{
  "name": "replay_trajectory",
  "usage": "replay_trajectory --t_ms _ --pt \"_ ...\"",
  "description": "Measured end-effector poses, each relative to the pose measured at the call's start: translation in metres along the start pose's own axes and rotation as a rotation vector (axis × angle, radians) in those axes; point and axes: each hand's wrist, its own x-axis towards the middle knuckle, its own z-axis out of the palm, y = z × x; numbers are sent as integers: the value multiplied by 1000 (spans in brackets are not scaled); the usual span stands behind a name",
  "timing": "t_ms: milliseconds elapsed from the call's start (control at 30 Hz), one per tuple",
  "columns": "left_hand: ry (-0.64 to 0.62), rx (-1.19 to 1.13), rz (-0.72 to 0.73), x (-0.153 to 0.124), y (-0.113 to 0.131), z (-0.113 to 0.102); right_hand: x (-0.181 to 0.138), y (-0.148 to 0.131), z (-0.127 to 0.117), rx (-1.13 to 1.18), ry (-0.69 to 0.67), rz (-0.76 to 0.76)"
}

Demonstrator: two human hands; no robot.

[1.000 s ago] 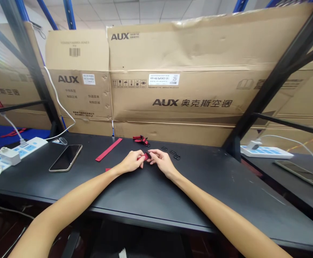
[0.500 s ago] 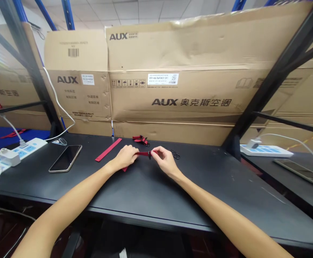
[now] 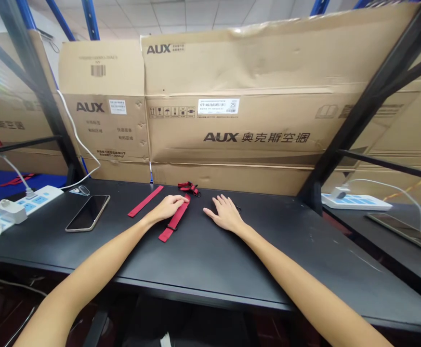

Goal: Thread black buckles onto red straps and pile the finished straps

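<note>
Hands both open and flat, not gripping: left hand [image 3: 167,208] nearer, fingertips at the top end of the red webbing strap [image 3: 177,219] with black buckle [image 3: 172,227], long axis slanting down-left on the desk [image 3: 232,260]; right hand [image 3: 225,214] well apart.

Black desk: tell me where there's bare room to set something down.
Bare desktop lies in front of the left hand and right of the right hand. Crowded: from the phone to that left hand, where red straps lie.

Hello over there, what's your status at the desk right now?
Left hand relaxed, fingertips on red strap. Right hand open, flat on black desk. Second red strap lies further left.
</note>
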Motion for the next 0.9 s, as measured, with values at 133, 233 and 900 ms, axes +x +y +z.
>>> replay_trajectory --t_ms 133,233,900 --pt "-75 -191 13 -2 2 15 1 4 1 22 -20 -103" --pt "-103 -253 32 -3 2 20 2 -3 3 29 7 -176" --pt "-138 -319 -4 0 -1 22 -10 -35 1 132 31 -417"
